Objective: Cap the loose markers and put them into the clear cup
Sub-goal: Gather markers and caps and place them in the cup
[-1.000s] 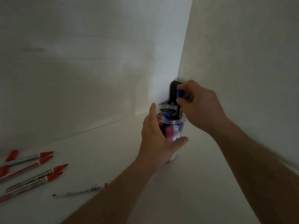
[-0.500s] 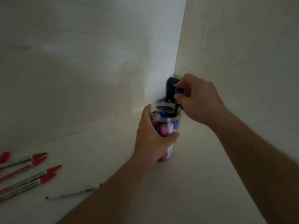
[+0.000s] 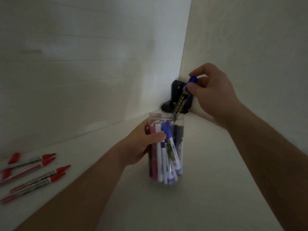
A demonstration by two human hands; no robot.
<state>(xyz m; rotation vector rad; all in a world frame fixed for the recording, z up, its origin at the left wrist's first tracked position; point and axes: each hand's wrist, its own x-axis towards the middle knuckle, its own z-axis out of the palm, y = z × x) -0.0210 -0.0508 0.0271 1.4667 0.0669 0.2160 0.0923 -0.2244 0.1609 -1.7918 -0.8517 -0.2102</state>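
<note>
Blue-capped marker (image 3: 181, 99) (pinched) — tip in clear cup (image 3: 166, 147)

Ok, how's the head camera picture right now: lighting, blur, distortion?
Head view: dim overall, brightest on the back wall; wide-angle bends the wall lines; red pens at left edge soft and smeared; clear cup and blue-capped marker readable, though marker print is blurred.

We see the cup (image 3: 166, 147) standing near the table's (image 3: 200, 189) back corner, markers (image 3: 160, 157) inside, a charger (image 3: 176, 94) behind it, pens (image 3: 33, 174) at the left edge.
</note>
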